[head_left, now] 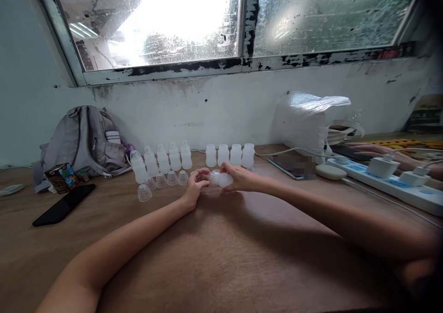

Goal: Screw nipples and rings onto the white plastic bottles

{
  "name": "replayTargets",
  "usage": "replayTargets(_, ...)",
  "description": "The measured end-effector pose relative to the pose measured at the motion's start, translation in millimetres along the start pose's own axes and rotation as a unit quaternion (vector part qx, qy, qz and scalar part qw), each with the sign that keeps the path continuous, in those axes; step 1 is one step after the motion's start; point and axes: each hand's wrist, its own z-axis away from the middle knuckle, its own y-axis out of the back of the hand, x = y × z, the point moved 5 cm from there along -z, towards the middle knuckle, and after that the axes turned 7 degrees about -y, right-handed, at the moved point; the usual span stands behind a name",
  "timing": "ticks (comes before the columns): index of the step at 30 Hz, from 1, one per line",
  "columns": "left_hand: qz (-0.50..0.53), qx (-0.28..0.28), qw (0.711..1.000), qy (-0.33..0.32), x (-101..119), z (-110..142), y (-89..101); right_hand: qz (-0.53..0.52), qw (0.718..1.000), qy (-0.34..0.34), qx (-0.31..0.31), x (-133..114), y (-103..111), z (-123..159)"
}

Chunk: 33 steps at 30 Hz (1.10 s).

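My right hand (240,178) grips a small frosted plastic bottle (222,179) lying on its side just above the wooden table (221,253). My left hand (195,186) is closed on the clear cap end (206,178) of that bottle. Behind my hands stand a row of several capped bottles (162,158) and a row of several uncapped bottles (230,155). Several clear dome caps (161,181) lie in front of the capped row, left of my left hand.
A grey backpack (85,140) leans on the wall at the left, with a small carton (62,177) and a black phone (64,204) near it. At the right are a white plastic bag (306,121), a phone (292,166), a power strip (387,179) and another person's hand (367,150).
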Motion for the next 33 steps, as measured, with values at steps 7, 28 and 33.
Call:
replayTargets(7,0.017,-0.001,1.0,0.002,-2.2,-1.1,0.3,0.016,0.999,0.035,-0.001,0.6,0.5,-0.1)
replayTargets(28,-0.01,0.031,0.998,0.047,-11.5,-1.7,5.1,-0.017,0.999,0.033,-0.013,4.0,0.5,-3.9)
replayTargets(33,0.002,0.016,0.999,0.036,-7.4,-1.0,2.8,-0.181,0.975,-0.039,-0.121,9.7,2.3,-3.7)
